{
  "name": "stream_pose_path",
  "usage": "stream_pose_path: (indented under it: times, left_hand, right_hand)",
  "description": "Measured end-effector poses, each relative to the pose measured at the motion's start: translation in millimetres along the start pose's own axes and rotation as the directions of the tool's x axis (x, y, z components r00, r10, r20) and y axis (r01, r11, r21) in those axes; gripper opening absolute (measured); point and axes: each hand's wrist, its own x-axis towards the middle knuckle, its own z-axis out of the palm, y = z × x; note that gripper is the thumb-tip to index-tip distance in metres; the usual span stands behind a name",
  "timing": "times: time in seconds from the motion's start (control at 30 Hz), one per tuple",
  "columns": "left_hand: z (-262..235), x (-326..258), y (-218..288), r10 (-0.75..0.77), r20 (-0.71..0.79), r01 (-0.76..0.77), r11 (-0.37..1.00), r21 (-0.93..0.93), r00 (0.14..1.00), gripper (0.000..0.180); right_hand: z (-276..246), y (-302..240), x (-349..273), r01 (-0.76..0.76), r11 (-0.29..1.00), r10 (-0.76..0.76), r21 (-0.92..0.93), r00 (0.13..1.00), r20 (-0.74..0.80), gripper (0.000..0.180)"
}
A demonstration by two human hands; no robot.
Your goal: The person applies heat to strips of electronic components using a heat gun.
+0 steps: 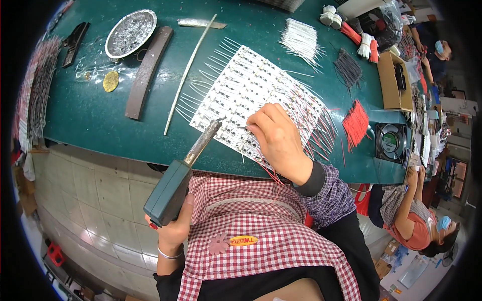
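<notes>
Covering the green worktop [90, 115], white wired boards [251, 85] lie under the pinching right hand [276, 138]; left hand [173, 228] grips a soldering iron [183, 173]; the pinched wire is too small to see.

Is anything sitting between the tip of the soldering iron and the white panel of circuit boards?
Nothing visible. The soldering iron, in the left hand, points its tip at the panel edge; the right hand rests on the panel beside the tip, not across it.
</notes>
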Motion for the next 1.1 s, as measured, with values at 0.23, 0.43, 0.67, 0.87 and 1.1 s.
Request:
stream_pose_path:
  times: [0.23,0.43,0.67,0.87,1.1]
  left_hand:
    - [6.0,2.1,10.8,-0.127,-0.101,0.125,0.992,-0.023,0.987,0.024]
    - [8.9,0.9,12.7,-0.072,-0.111,0.071,0.997,-0.014,0.991,0.021]
    - [12.2,2.5,12.6,-0.021,-0.107,0.021,1.000,-0.009,0.994,0.018]
    - [16.9,9.1,10.6,0.109,-0.042,-0.108,0.993,0.039,0.993,0.015]
    - [14.9,6.8,6.8,0.163,0.011,-0.163,0.980,0.114,0.987,0.015]
  right_hand:
    - [-1.8,-4.3,7.6,-0.015,0.995,0.026,-0.100,0.993,0.114,0.013]
    - [7.5,3.3,0.2,0.065,0.997,-0.067,-0.032,0.997,-0.041,0.016]
    - [6.7,11.3,-11.1,0.177,0.984,-0.175,0.007,0.979,-0.108,0.021]
    - [7.7,13.4,-13.4,0.208,0.978,-0.208,-0.005,0.976,-0.066,0.027]
    - [3.9,17.8,-10.5,0.221,0.969,-0.221,0.107,0.975,-0.008,0.029]
